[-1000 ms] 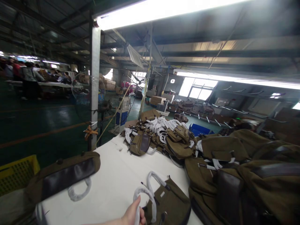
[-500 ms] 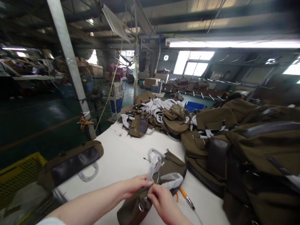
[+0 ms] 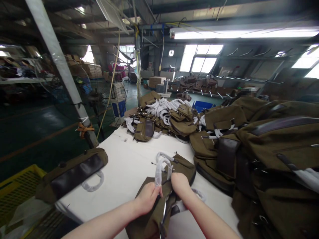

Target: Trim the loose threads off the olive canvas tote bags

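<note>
An olive fabric handbag (image 3: 149,220) with a dark zip lies in front of me on the white table. Its looped handle (image 3: 159,171) is wrapped in pale film. My left hand (image 3: 147,198) pinches the bag's edge at the foot of that handle, thumb on top. Against the bag's far right side, my right hand (image 3: 179,183) is curled with its knuckles up. Its fingertips are hidden, so what it grips does not show. A second wrapped handle (image 3: 199,195) shows partly behind my right forearm.
Olive bags with wrapped handles form a pile (image 3: 171,119) at the table's far end. Larger olive bags (image 3: 261,149) crowd the right side. Another bag (image 3: 74,174) lies at the left edge, near a yellow crate (image 3: 22,181). A slanted metal post (image 3: 62,73) stands at left.
My right hand has moved up and away, from the bag's near edge to its far right side. The bag has opened out and turned. An orange-handled tool is now out of sight.
</note>
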The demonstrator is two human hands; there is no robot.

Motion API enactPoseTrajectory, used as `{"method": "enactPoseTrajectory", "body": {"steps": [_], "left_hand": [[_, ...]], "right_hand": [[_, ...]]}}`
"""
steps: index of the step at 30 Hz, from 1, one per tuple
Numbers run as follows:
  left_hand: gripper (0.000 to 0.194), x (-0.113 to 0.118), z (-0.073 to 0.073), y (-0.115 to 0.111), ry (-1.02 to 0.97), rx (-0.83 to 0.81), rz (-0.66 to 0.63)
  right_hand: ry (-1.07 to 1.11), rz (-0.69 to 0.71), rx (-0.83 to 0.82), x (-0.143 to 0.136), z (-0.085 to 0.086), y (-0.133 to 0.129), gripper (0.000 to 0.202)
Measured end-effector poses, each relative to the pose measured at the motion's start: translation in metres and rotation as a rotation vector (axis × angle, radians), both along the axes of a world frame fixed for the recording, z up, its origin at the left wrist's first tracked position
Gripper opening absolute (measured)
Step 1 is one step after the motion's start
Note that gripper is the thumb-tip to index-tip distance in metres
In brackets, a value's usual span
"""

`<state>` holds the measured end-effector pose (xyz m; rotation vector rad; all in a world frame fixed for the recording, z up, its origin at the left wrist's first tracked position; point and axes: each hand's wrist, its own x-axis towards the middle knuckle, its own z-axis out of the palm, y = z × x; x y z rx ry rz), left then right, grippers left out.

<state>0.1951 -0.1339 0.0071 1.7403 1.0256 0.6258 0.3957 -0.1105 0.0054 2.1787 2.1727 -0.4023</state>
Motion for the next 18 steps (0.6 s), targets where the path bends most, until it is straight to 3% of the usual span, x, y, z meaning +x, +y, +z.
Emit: {"method": "enactPoseTrajectory", "body": {"steps": [3,7,12,16,18], "left_hand": [[0.053,-0.003,0.005,-0.003,-0.048,0.008,0.053],[0.058,-0.013,-0.010,0.008,-0.127,-0.050,0.198],[0.062,-0.027,-0.033,0.024,-0.174,-0.140,0.319],[0.062,-0.038,-0.026,0.032,-0.211,-0.303,0.270],[0.055,-0.049,-0.016,0.035,-0.152,-0.332,0.183]], "right_hand": [[-0.012,-0.068,0.004,0.020,-0.013,0.014,0.034],[0.044,-0.046,0.071,0.022,-0.013,0.005,0.034],[0.285,0.265,0.031,0.008,-0.003,-0.027,0.032],[0.424,0.415,0.010,-0.003,-0.014,-0.040,0.010],[0.429,0.416,0.056,-0.011,-0.016,-0.043,0.014]]}}
